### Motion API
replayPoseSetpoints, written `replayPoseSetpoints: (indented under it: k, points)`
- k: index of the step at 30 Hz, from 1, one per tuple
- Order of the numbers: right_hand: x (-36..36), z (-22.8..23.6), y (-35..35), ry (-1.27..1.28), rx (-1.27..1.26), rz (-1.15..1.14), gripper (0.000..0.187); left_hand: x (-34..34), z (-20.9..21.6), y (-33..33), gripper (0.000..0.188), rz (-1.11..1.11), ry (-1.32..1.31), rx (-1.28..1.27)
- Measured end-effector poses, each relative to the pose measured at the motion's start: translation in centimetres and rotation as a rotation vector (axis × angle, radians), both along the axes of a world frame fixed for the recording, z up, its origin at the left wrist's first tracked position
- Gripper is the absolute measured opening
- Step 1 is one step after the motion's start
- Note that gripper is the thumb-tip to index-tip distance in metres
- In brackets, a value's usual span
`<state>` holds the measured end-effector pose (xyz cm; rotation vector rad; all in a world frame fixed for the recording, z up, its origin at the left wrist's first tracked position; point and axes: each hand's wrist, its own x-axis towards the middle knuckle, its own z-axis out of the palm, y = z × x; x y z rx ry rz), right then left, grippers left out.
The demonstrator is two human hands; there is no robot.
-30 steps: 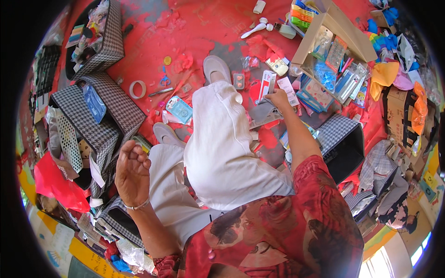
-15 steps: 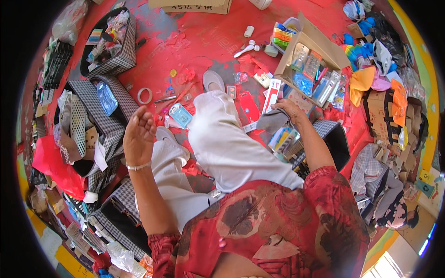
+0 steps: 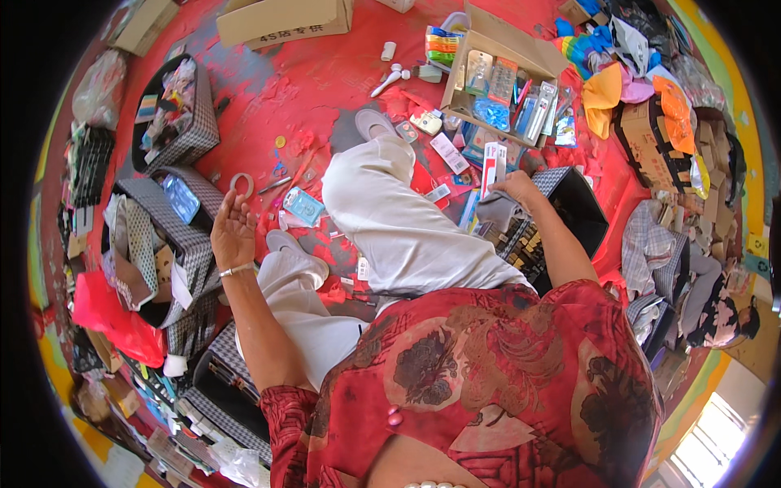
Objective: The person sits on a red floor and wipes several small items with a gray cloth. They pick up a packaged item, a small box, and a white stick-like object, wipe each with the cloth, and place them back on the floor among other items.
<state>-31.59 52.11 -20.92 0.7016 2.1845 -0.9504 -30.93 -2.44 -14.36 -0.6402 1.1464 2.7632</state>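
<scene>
Head view, left hand uncurled, right hand gripping grey cloth, dark-lettered cardboard box

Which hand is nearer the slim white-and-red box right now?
Right. The right hand is just beside the box, holding a grey item; contact with the box is unclear. The left hand is well to the left, with the legs between.

The person's left hand is raised, fingers loosely bent; the right forearm reaches forward, the right hand palm down, gripping with curled fingers.
</scene>
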Motion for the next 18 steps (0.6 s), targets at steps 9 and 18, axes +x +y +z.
replayPoseSetpoints:
  k: [9, 18]
  points:
    - [1.7, -7.4, -3.3, -0.035, 0.437, 0.049, 0.049, -4.3, -3.5, 3.0, 0.035, -0.282, -0.168, -0.120]
    - [2.1, -9.5, -8.1, -0.107, 0.225, 0.082, 0.033, -7.8, -4.0, 6.7, 0.034, -0.429, -0.130, -0.061]
